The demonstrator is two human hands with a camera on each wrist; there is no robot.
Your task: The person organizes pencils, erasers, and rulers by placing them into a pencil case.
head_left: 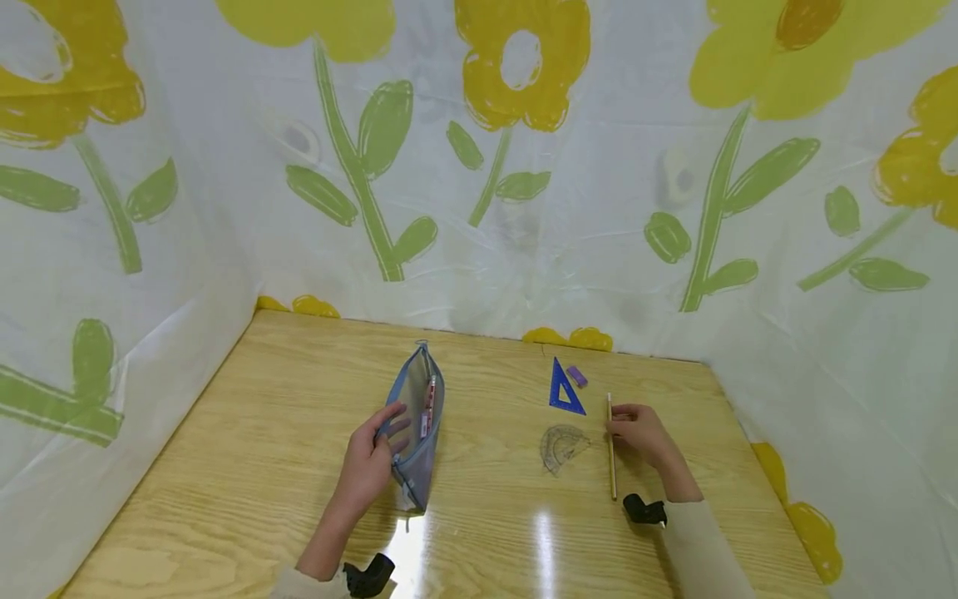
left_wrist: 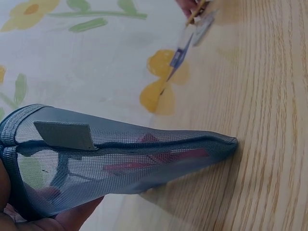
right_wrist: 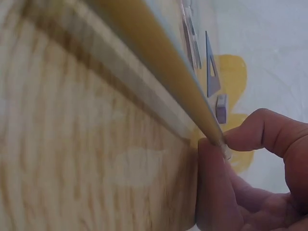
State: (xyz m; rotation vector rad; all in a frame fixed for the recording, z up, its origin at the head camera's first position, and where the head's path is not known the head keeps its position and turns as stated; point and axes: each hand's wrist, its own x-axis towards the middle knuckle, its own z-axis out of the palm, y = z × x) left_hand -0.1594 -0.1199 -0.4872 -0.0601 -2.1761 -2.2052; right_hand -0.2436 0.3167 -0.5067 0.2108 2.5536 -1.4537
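Observation:
My left hand (head_left: 369,457) grips the near rim of a blue-grey mesh pencil pouch (head_left: 422,466), its mouth unzipped and facing up. Through the mouth show a red-striped pencil (head_left: 431,391) and a small purple-and-white item (head_left: 425,424); in the left wrist view, pinkish shapes appear through the mesh (left_wrist: 130,180). Thumb and finger of my right hand (head_left: 638,430) pinch a yellow pencil (head_left: 613,466) near its far end, and its shadow falls on the table in the right wrist view. Left of that pencil lies a clear protractor (head_left: 560,448).
A blue set square (head_left: 557,398) lies beyond the protractor, with a purple eraser (head_left: 577,377) beside its upper corner. The wooden table (head_left: 284,416) meets a flower-printed cloth (head_left: 479,274) at its back and sides. Each wrist carries a black camera mount (head_left: 368,576).

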